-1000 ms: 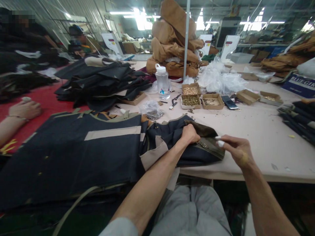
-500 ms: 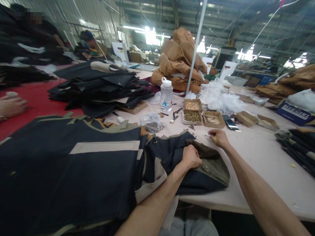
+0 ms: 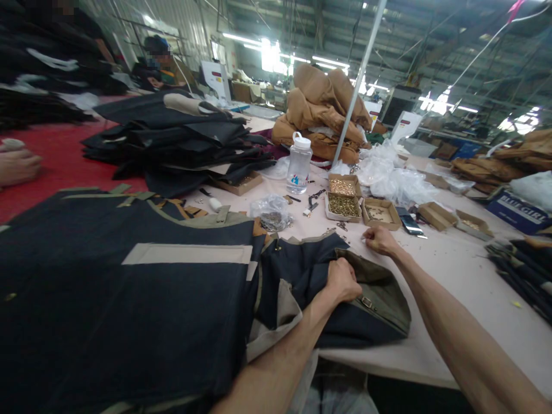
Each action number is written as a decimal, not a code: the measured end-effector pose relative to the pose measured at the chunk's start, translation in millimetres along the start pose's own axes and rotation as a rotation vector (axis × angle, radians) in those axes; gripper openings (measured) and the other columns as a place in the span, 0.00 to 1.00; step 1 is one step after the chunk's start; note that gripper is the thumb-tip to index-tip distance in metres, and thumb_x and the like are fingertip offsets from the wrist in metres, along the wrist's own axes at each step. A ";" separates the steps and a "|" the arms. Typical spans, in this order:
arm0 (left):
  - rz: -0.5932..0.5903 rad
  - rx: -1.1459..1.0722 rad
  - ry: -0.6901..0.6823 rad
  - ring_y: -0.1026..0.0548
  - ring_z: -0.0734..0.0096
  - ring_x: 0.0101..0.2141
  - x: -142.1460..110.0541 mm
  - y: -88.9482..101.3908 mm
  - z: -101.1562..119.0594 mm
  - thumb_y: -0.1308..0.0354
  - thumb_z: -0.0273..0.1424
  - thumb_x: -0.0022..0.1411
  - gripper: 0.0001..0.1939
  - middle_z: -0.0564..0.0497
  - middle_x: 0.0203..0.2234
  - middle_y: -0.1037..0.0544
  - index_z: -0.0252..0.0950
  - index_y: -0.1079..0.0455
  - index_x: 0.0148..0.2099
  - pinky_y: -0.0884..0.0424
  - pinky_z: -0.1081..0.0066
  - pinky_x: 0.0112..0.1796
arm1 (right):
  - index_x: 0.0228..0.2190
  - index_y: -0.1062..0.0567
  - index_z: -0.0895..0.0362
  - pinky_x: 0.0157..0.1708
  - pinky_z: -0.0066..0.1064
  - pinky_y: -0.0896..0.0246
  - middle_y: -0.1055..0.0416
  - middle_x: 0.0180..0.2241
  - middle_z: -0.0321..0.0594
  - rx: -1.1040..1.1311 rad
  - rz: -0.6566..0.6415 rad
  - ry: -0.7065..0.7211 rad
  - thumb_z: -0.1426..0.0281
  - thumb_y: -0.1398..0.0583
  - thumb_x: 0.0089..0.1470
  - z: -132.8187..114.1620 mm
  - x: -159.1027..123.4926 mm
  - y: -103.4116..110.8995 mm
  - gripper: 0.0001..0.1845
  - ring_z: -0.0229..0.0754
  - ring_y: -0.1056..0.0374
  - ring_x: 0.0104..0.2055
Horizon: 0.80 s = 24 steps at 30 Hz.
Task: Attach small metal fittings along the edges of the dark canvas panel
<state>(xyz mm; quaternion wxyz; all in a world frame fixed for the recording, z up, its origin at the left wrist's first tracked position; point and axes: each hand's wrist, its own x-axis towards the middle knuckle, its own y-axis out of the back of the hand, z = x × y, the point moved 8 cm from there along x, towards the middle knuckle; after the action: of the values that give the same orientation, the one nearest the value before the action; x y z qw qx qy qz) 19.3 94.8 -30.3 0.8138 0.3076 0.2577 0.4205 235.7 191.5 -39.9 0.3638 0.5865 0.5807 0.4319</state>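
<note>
Panels: nearest us on the left, a stack of dark panels [image 3: 190, 322] lies flat, perhaps to keep the cloth unwrinkled.
Bag: touching that stack on its right, the dark bag [image 3: 360, 330] sits bunched at the table's [image 3: 466, 270] front edge, its green flap [image 3: 388, 282] and buckle [image 3: 367, 302] facing up.
Left hand: the left hand [image 3: 344, 280] is clenched on cloth beside the flap, we judge to steady it.
Right hand: off the bag, the right hand [image 3: 380, 239] is low over the table, fingers bunched; we cannot tell whether they pinch anything.
Boxes: three open boxes [image 3: 342, 218] stand near that hand, presumably for easy reach, their walls containing small metal parts.
Bottle: we see the bottle [image 3: 299, 167] upright and capped, apart from the bag, probably against spills.
Brown pile: well beyond, brown cloth [image 3: 319, 115] is heaped by a pole [image 3: 360, 80], likely to save space.
</note>
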 end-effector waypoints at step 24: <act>-0.124 0.049 0.030 0.19 0.59 0.33 -11.2 -21.9 -5.3 0.38 0.26 0.39 0.11 0.48 0.25 0.19 0.35 0.20 0.29 0.23 0.70 0.42 | 0.12 0.35 0.53 0.24 0.33 0.47 0.35 0.15 0.39 0.114 -0.010 -0.030 0.65 0.43 0.29 -42.6 -8.0 12.6 0.06 0.43 0.38 0.20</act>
<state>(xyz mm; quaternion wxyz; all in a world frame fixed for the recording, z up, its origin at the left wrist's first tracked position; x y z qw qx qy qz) 21.6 76.8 -47.8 0.8265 0.3046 0.2988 0.3673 201.1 179.6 -13.4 0.3406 0.6099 0.6016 0.3873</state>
